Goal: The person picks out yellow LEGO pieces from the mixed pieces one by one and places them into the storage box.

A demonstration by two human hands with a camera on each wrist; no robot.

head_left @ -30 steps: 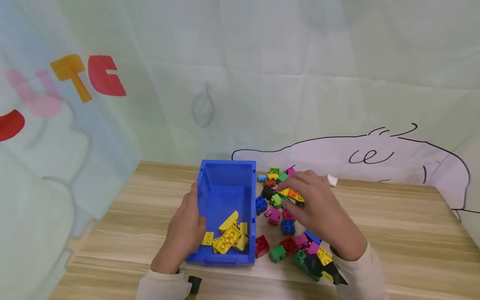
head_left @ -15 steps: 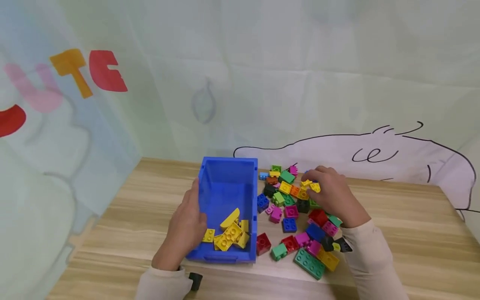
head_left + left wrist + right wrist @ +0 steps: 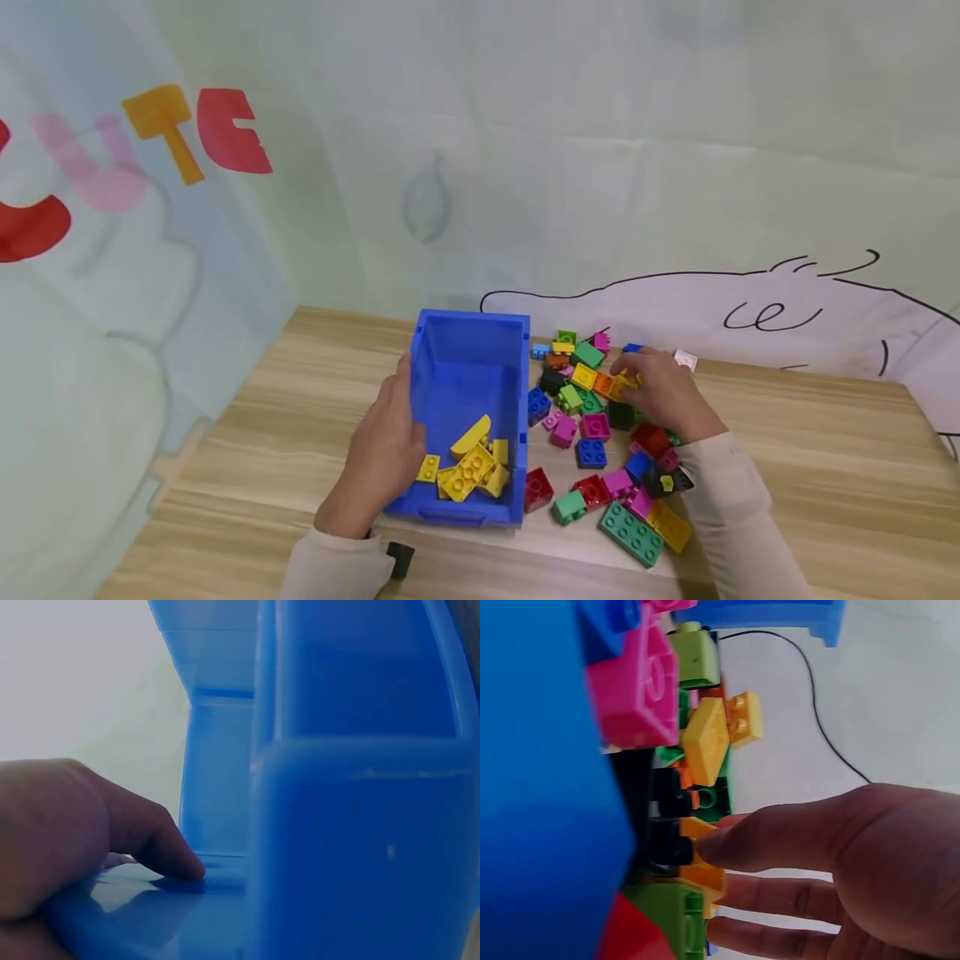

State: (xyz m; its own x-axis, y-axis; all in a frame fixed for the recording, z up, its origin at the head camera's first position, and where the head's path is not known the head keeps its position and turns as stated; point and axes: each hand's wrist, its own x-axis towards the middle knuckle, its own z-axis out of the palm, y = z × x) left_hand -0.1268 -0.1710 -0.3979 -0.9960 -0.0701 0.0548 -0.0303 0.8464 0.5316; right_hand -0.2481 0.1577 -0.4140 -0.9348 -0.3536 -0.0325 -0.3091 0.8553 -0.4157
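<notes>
Fingers bent, my right hand [image 3: 663, 392] is poised at a yellow brick [image 3: 619, 388] just to its left, pinched or not I cannot tell, with the blue box [image 3: 471, 340] beyond, its left wall clamped in my farther left hand [image 3: 382, 446].

The left hand [image 3: 381, 450] is held nearer, thumb [image 3: 135, 819] turned inward; the right hand [image 3: 663, 392] is extended farther forward, fingers [image 3: 776, 895] bent.
</notes>
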